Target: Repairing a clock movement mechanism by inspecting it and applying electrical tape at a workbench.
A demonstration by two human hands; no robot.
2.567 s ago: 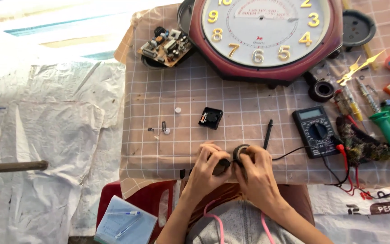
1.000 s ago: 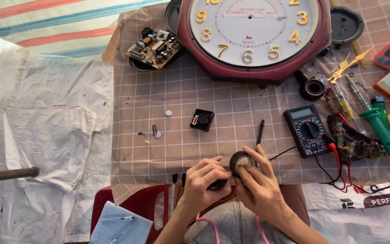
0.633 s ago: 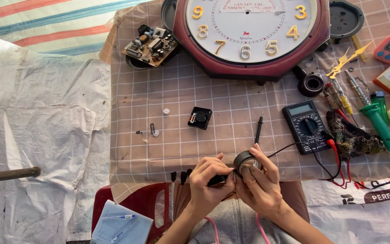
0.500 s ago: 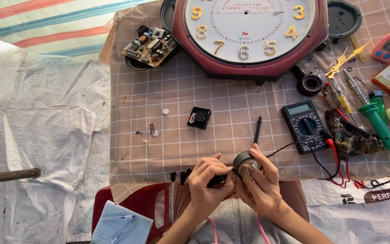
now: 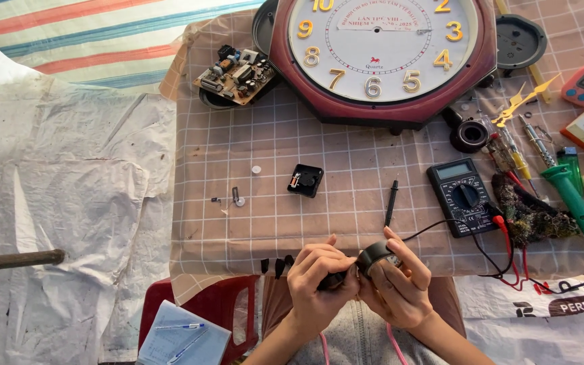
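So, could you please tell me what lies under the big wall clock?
The wall clock rests on the checked cloth. A dark round lid pokes from beneath its left edge; anything else underneath is covered.

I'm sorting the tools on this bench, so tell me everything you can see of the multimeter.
The multimeter is a small black handheld unit with a grey display at its top and a round black selector dial below. It lies flat, face up, on the checked tablecloth near the front right, slightly turned. Red and black leads run from its lower right corner. A black probe lies apart, to its left. No hand touches it.
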